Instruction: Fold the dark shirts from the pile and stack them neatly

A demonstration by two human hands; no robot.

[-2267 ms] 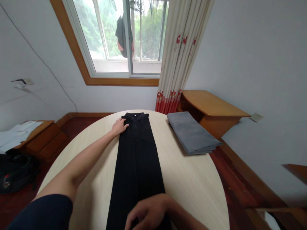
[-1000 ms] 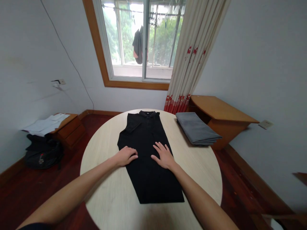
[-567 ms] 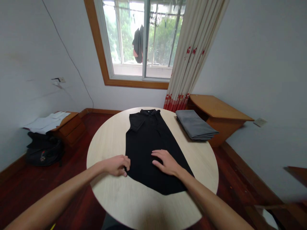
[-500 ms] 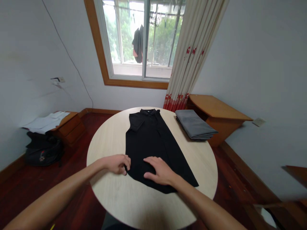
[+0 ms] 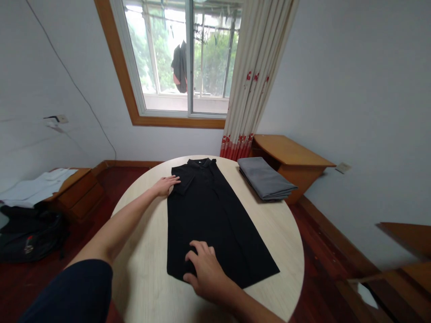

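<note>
A black short-sleeved polo shirt (image 5: 205, 215) lies on the round pale table (image 5: 144, 251), its collar toward the window and its hem toward me. The right side of the shirt is folded inward along its length. My left hand (image 5: 165, 185) reaches to the left sleeve, fingers stretched out, with the fingertips at the sleeve's outer edge. Over the lower left part of the shirt near the hem is my right hand (image 5: 205, 271), its fingers apart and bent, holding nothing. Whether its fingertips touch the cloth I cannot tell.
A stack of folded grey cloth (image 5: 266, 178) rests at the table's far right. Behind it stand a wooden desk (image 5: 292, 150) and a curtain (image 5: 256, 80). On the left are a low wooden cabinet (image 5: 79, 193) with papers and a black bag (image 5: 32, 235) on the floor.
My left hand has moved from the shirt's lower left edge up to the left sleeve. My right hand has shifted nearer the hem. The camera view has turned slightly right.
</note>
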